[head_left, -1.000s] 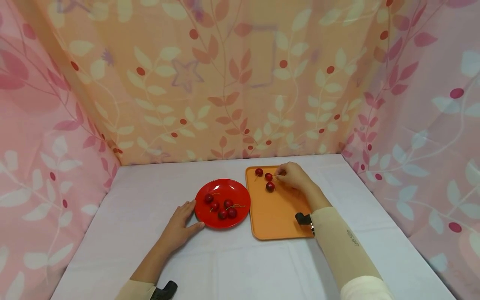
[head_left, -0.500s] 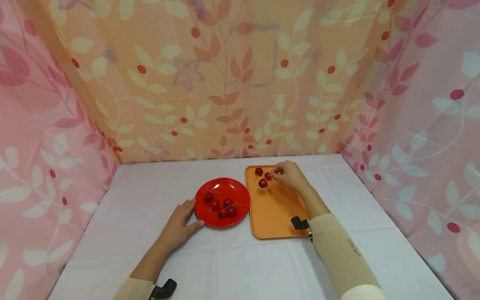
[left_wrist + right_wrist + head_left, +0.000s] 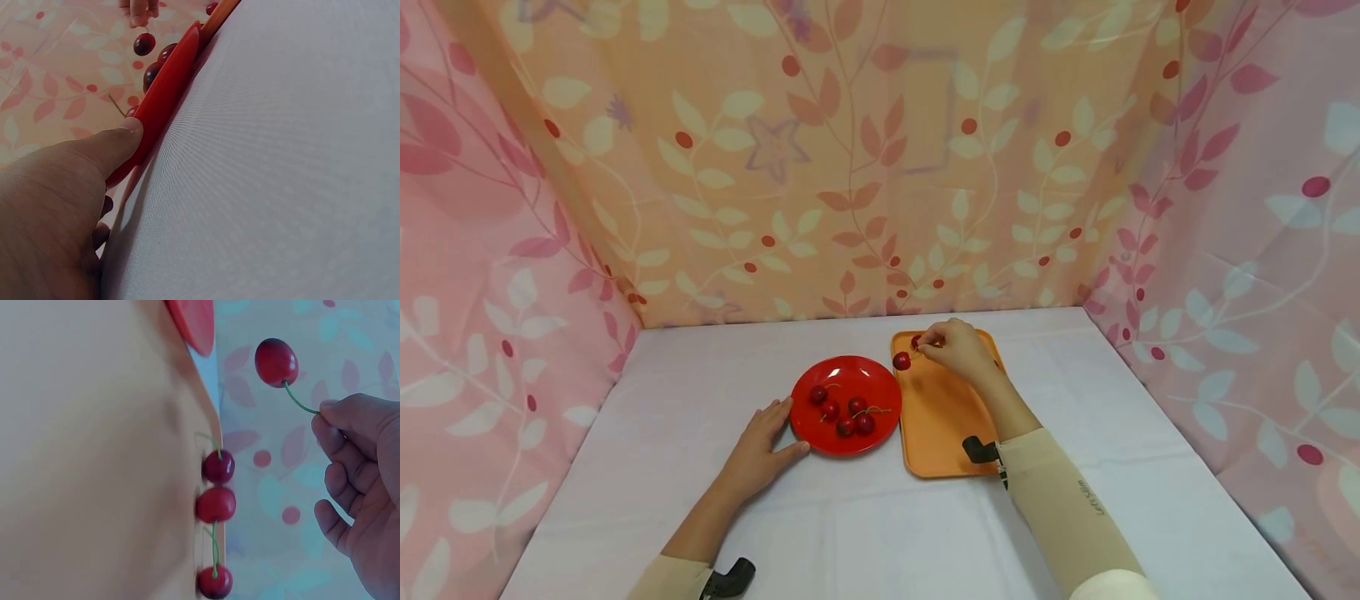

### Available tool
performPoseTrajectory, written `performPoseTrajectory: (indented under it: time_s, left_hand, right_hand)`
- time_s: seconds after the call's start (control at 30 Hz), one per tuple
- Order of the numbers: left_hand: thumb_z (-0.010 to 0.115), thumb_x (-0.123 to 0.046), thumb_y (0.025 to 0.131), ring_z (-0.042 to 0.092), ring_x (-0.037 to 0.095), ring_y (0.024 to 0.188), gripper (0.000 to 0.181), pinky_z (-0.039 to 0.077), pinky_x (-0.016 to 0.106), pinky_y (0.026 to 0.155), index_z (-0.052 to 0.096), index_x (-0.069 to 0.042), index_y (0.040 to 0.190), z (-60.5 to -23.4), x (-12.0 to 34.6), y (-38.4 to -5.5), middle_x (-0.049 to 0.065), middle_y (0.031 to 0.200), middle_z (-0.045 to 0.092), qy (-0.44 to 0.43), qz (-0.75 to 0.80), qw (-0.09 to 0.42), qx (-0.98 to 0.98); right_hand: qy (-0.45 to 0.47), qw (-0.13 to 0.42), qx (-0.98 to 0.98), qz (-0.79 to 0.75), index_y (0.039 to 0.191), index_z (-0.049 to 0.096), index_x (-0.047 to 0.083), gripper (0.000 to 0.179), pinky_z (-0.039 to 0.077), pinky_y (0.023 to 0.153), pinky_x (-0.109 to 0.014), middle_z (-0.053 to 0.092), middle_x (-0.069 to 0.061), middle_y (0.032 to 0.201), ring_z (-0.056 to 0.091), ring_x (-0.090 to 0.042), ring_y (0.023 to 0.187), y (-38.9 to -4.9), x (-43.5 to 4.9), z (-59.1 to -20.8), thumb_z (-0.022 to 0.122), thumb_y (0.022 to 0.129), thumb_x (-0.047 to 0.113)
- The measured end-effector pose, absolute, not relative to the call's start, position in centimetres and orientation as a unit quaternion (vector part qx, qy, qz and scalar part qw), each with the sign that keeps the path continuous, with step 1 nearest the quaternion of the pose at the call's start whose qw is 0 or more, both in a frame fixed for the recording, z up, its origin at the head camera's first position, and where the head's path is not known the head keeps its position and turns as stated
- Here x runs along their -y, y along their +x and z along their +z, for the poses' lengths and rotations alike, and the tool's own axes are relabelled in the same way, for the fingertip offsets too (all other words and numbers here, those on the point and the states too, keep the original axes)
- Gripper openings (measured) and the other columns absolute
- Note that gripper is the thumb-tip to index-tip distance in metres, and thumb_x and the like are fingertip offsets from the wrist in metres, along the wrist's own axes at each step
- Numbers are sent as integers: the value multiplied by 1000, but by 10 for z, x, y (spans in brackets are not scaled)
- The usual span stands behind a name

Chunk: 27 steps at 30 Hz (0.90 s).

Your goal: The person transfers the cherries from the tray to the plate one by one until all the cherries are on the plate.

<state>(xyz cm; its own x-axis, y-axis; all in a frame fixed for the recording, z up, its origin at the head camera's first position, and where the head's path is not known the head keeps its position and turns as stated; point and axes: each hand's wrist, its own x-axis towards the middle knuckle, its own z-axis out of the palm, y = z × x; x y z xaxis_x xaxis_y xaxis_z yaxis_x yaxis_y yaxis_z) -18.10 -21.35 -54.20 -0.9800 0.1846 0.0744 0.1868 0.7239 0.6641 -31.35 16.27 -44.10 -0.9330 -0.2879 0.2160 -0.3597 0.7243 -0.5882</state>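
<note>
On the left, the person's left hand (image 3: 760, 454) lies beside the red plate (image 3: 868, 379), fingers relaxed and spread, the thumb touching the rim; it isn't clenched around anything. On the plate I count five cherries (image 3: 846, 427), grouped on its left and lower part, a few with stems showing.

Just right of the plate, a single cherry (image 3: 902, 360) hangs in the air over the near-left edge of the orange tray (image 3: 940, 433), apart from the plate. It dangles from its green stem (image 3: 300, 403), whose end is pinched between the thumb and forefinger of the right hand (image 3: 955, 348), reaching across the far end of the tray.

From above, that hand hides most of what lies beneath it, but the right wrist view shows three cherries (image 3: 216, 505) in a row on the tray, near its edge.

So five rest on the plate, one is in the air and three are on the tray: by count, I'd call the work a little past halfway, with the held one not yet set down.
</note>
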Motion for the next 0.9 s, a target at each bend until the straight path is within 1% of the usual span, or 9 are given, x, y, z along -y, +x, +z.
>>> performPoseTrajectory:
  time_s: [0.1,0.23,0.4,0.47,0.7,0.9]
  left_hand:
    - [76,-53,88,21,29,157,92,16,59,126,32,-21,162,-542,213,-181,2,165,36,-95,-355,2,930]
    - [76,-52,88,21,31,157,91,16,60,126,33,-20,162,-542,213,-181,4,165,37,-95,-357,4,929]
    - [77,-49,89,22,31,157,91,14,59,127,34,-16,161,-541,213,-181,6,164,38,-105,-363,7,926]
    - [77,-48,89,22,31,157,91,13,59,127,34,-15,161,-541,212,-181,6,164,38,-108,-366,8,924]
    - [76,-50,88,22,31,157,91,14,59,127,34,-16,161,-542,212,-182,5,164,38,-106,-361,9,927]
    - [76,-50,89,23,31,157,90,14,59,127,34,-17,161,-542,213,-182,5,164,38,-106,-359,11,927]
  right_hand:
    - [185,56,923,332,92,78,18,7,50,77,-36,71,2,88,54,-22,87,-313,-153,-440,77,92,24]
    - [189,51,924,328,91,78,18,7,49,72,-33,68,3,85,53,-21,84,-313,-143,-439,77,93,25]
    - [193,44,922,333,91,78,16,7,52,76,-33,67,0,87,54,-22,87,-312,-132,-438,77,93,23]
    - [195,44,922,333,91,78,16,7,52,75,-34,67,-1,87,54,-23,86,-313,-128,-439,77,93,23]
    - [219,24,928,301,95,79,20,6,51,75,-29,72,7,90,54,-18,88,-318,-110,-442,75,95,24]
    - [250,9,926,282,96,81,18,6,52,77,-29,74,7,87,55,-17,89,-322,-91,-438,76,94,21]
